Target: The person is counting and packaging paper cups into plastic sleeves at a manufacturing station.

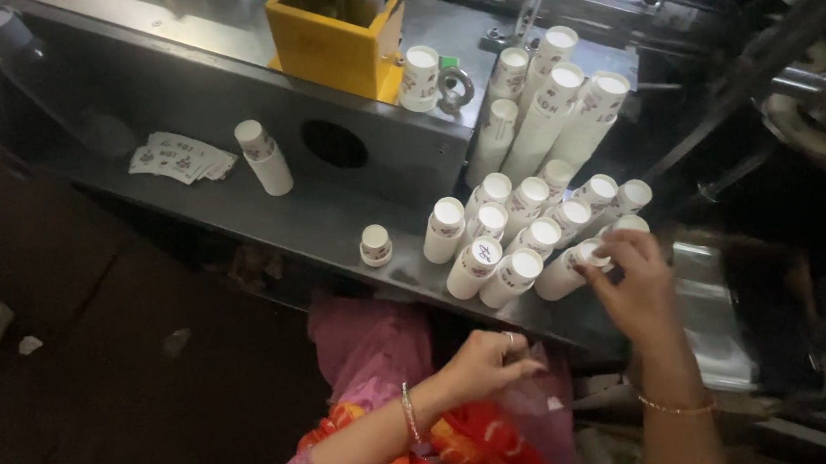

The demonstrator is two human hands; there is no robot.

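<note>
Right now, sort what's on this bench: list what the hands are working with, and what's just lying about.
In hand:
- right hand on a paper cup stack
- other cup stacks clustered beside it
- left hand by a clear plastic bag

Lying about:
- yellow box
- flat cup blanks
- single small cup
- metal ring

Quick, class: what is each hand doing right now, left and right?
Left hand: curled shut on a clear plastic bag.
Right hand: fingers pinching a white paper cup.

Crowded cup stacks; apparently open shelf leftward.
</note>
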